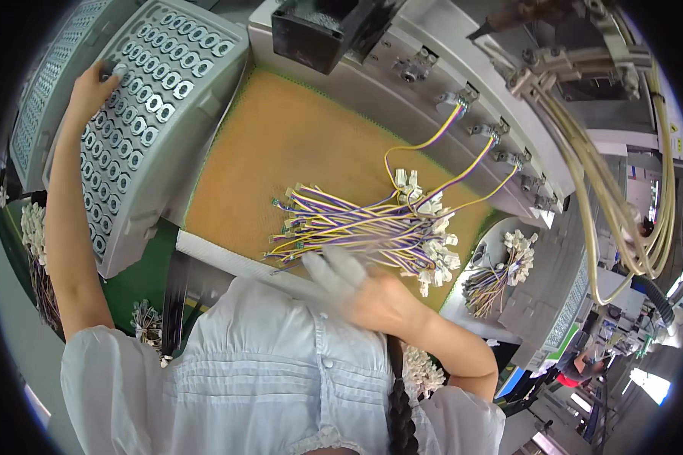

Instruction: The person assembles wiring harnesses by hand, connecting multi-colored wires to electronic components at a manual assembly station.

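Note:
At the tray on the left, my left hand has its fingers bent together over the rows of round metal parts. Whatever lies between those fingertips is too small to make out. My right hand, white coverings on its fingers, is blurred by motion. Its fingers stretch out apart at the near edge of a pile of yellow and purple wires, and I see nothing held in them. White connectors cap the pile's right end; small terminals tip the left end.
Behind the orange-brown mat runs a grey machine face with several metal holders; yellow and purple wires hang from some. More wire bundles lie in a bin at right. A black box juts out above. Pale tubes hang at far right.

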`<state>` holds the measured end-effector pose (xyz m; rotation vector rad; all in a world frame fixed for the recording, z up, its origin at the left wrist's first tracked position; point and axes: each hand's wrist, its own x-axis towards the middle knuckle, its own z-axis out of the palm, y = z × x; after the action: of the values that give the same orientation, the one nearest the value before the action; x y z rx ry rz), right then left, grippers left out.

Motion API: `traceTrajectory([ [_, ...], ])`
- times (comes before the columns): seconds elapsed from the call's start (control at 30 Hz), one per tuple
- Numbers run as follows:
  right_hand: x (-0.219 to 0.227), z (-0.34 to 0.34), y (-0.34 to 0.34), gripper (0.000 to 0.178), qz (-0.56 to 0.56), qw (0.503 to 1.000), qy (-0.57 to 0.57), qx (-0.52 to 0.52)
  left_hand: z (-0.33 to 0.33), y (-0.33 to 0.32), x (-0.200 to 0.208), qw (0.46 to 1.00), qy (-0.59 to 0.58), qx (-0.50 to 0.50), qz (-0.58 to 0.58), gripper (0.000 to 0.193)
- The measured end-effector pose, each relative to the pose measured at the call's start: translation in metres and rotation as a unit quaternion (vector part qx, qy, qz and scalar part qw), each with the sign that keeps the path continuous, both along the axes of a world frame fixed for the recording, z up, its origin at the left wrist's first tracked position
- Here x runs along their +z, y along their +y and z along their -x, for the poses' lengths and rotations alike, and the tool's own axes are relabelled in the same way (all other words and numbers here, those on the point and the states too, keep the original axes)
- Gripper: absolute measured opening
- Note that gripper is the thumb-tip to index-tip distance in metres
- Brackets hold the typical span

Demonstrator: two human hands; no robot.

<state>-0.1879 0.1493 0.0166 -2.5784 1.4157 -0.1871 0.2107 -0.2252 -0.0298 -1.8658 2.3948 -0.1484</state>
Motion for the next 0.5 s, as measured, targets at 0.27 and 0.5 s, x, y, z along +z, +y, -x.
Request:
traceTrajectory([
  [0.27, 0.053, 0.050, -0.014, 0.016, -0.095, 0.868, -0.374, -0.313, 0.144, 0.146, 0.089, 0.717, 0.671, -0.142, -0.126, 0.051],
  [0.5, 0.054, 0.039, -0.039, 0.011, -0.189, 0.781, -0.513, -0.302, 0.253, 0.245, 0.061, 0.648, 0.633, -0.330, -0.267, 0.029],
])
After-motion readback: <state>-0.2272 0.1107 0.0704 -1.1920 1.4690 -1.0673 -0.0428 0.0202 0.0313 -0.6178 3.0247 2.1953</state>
